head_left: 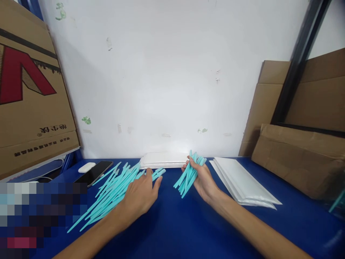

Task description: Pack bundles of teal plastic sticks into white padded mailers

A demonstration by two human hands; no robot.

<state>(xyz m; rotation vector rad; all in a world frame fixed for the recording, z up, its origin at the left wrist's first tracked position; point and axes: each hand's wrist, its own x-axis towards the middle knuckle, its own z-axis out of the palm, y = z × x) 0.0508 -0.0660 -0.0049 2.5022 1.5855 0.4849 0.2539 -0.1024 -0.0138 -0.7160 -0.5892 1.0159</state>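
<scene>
A pile of long thin turquoise sticks lies spread on the left part of the blue table. Over the pile's right side is my left hand, with its thumb held apart and its other fingertips among the sticks. My right hand is closed around a bundle of the same turquoise sticks, raised in front of my body and tilted. Between the hands and the wall lies a stack of flat white pieces.
White padded sheets or bags lie stacked on the blue table at right. A dark phone and a small white case sit at left. Cardboard boxes flank both sides; a white wall stands behind.
</scene>
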